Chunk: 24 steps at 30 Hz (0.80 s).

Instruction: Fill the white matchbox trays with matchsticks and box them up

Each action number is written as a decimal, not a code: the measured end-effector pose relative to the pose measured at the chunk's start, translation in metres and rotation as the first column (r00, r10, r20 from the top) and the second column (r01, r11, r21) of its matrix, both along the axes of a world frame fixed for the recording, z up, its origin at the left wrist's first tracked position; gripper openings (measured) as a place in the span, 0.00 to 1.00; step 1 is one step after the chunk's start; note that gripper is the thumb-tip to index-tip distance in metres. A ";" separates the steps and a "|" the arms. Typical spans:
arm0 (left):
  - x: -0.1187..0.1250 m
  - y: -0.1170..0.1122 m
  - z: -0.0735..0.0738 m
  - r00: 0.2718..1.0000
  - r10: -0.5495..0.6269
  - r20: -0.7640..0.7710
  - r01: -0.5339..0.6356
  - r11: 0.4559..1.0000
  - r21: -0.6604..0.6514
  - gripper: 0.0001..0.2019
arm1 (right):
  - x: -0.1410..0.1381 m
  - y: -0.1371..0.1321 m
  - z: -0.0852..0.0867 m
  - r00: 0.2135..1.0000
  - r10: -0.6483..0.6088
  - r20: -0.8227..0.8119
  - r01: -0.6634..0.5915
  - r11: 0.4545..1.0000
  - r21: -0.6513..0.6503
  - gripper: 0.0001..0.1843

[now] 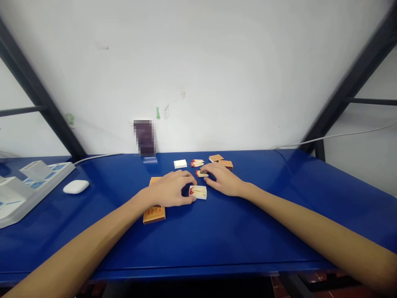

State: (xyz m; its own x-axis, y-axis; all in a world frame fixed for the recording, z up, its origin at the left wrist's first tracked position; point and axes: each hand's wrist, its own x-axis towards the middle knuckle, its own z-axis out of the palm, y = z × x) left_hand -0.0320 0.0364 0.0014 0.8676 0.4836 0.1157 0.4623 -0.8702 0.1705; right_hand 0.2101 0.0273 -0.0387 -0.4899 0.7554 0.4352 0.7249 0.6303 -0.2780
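Note:
My left hand (174, 190) has its thumb and fingers curled around the left end of a small white matchbox tray (201, 198), which rests on the table. Red-tipped matches (197, 191) lie inside the tray. Just beyond it, my right hand (226, 180) pinches at a small bunch of matches (201, 174), with thumb on the near side and fingers on the far side. Another loose pile of matches (197, 163) lies farther back, beside a white tray (180, 164) that looks turned upside down. Orange matchboxes (154, 215) sit partly hidden under my left wrist.
Two brown-orange matchbox pieces (226, 164) lie behind my right hand. At the left are a white earbud case (76, 186) and a power strip (58, 174) with plugs. A blurred dark rectangle (145, 138) stands against the wall, at the back of the blue table (232, 236).

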 end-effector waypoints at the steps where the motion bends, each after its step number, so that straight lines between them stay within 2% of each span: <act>1: 0.000 0.000 0.000 1.000 0.000 0.000 0.000 1.000 0.000 0.17 | 0.000 0.000 0.000 1.000 -0.001 -0.001 0.001 1.000 0.003 0.12; 13: 0.000 0.000 0.000 1.000 0.004 -0.004 -0.004 1.000 -0.008 0.17 | 0.001 0.001 0.001 1.000 0.020 -0.004 -0.020 0.999 -0.043 0.14; 24: 0.000 0.000 0.000 1.000 0.006 -0.002 -0.006 1.000 -0.016 0.18 | -0.001 0.000 0.003 0.998 0.051 -0.039 -0.053 0.997 -0.062 0.12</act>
